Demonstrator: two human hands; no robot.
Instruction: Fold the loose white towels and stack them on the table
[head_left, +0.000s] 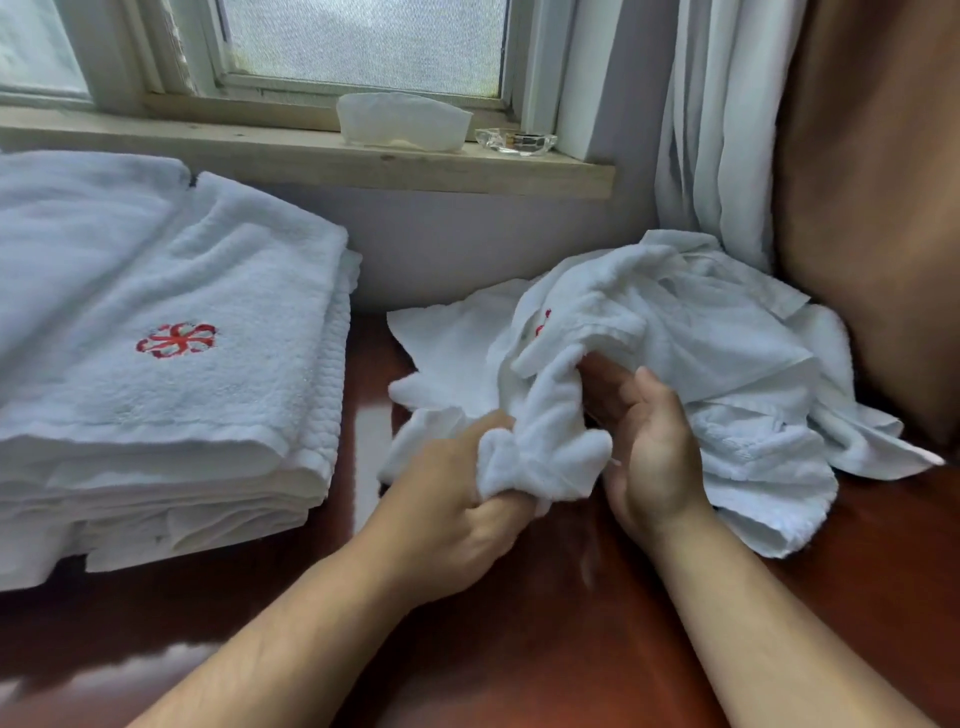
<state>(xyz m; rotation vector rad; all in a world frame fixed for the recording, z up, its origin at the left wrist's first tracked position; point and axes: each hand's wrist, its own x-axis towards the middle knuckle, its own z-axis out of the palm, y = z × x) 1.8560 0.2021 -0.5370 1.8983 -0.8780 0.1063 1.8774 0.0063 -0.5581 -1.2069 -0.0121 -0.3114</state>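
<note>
A heap of loose white towels (701, 353) lies crumpled on the dark red-brown table (519, 623) at the right, against the wall. My left hand (452, 509) is closed on a bunched end of one loose towel (545, 447) pulled toward me from the heap. My right hand (649, 452) is beside that bunch, palm turned inward, fingers apart and reaching under the cloth. On the left stands a stack of folded white towels (156, 364), the top one showing a red flower emblem.
A wooden windowsill (311, 150) runs behind, holding a white tissue pack (400, 122) and a glass ashtray (517, 141). White curtain (711, 130) and brown curtain (872, 208) hang at the right, touching the heap. A strip of bare table separates stack and heap.
</note>
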